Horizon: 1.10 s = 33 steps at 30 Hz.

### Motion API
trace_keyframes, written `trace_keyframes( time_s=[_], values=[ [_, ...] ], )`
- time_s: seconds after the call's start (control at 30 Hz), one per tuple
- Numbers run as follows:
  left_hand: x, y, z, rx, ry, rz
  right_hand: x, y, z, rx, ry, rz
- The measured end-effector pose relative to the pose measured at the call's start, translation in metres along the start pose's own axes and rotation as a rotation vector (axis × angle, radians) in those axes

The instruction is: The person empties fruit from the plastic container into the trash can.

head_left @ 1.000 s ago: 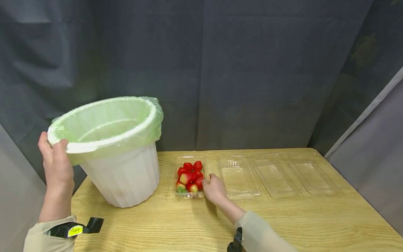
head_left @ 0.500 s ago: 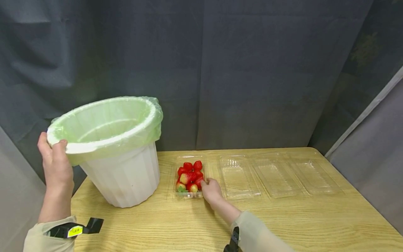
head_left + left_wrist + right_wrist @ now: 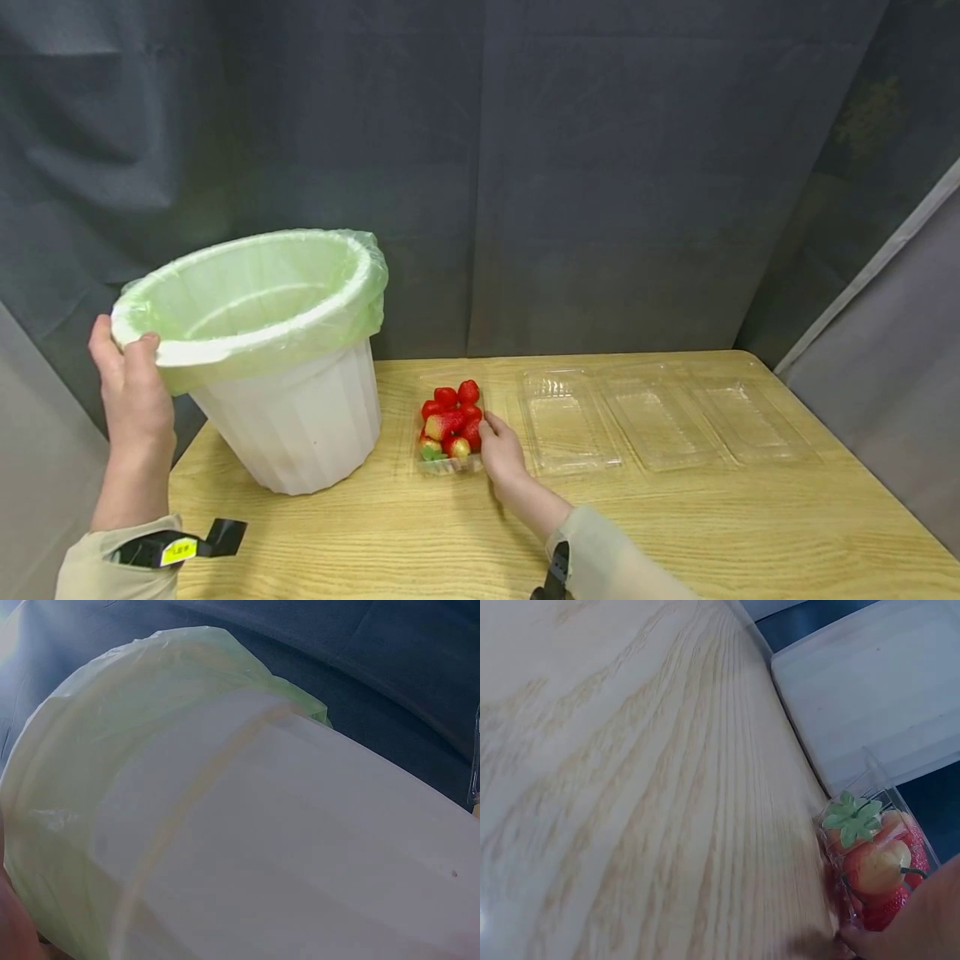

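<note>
My left hand grips the near-left rim of a white trash bin, thumb over the edge. A pale green bag lines the bin and folds over its rim. The bin fills most of the left wrist view. Beside the bin, a clear plastic container holds several red strawberries, some with pale tips. My right hand holds the container's right side. In the right wrist view, that hand covers part of the container, and a green leafy cap shows on one berry.
Clear plastic trays stand in a row to the right: one tray nearest my right hand, another past it, a third farthest right. All rest on a wooden table. A dark curtain hangs behind.
My right hand has moved slightly left and taken hold of the container's side. The container and its strawberries have shifted very slightly left. The left hand and bin have stayed still.
</note>
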State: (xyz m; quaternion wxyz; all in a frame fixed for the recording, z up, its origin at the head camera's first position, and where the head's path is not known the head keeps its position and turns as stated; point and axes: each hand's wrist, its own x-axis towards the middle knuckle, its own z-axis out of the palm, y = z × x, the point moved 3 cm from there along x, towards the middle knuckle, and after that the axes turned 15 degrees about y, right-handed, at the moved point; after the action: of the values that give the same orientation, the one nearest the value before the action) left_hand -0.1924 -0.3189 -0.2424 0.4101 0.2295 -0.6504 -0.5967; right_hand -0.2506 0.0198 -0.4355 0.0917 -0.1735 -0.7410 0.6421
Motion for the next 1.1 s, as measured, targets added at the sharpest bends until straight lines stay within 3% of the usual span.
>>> trace_keyframes(
  time_s=[0.33,0.57,1.1],
  values=[
    [0.000,-0.001,-0.001,-0.011,0.001,-0.011,-0.002,0.000,-0.001,0.156,-0.044,0.132],
    [0.000,-0.001,-0.001,-0.029,0.005,-0.005,0.002,-0.003,-0.002,0.141,-0.040,0.127],
    [0.001,-0.001,0.000,-0.044,0.000,-0.007,0.005,-0.018,-0.010,0.195,-0.122,0.118]
  ],
)
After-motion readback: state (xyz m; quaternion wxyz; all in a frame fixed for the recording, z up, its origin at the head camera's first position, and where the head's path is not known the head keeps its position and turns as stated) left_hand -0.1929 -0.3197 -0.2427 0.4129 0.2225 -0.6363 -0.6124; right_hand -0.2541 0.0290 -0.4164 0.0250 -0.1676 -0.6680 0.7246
